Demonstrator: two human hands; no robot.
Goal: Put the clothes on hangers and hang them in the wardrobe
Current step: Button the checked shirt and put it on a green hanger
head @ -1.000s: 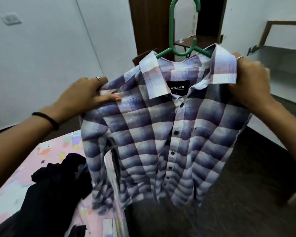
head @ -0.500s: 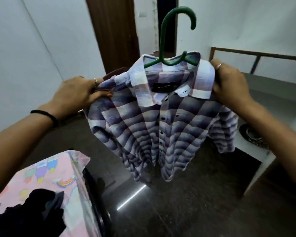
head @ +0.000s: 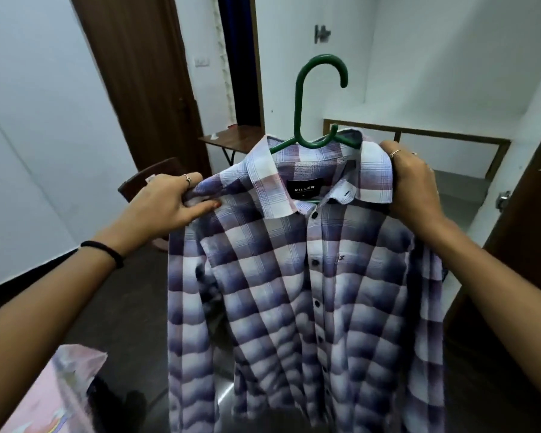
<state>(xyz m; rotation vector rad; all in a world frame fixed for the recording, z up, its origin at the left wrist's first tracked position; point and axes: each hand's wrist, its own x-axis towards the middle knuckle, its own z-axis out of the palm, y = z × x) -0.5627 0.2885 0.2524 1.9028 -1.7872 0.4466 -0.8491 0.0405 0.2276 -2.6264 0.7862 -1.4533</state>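
While each grip pinches a shoulder of the plaid shirt, the left hand and right hand flank the green hanger. Its hook stands upright above the collar, the shirt hanging below. Both arms reach forward, the right hand higher.
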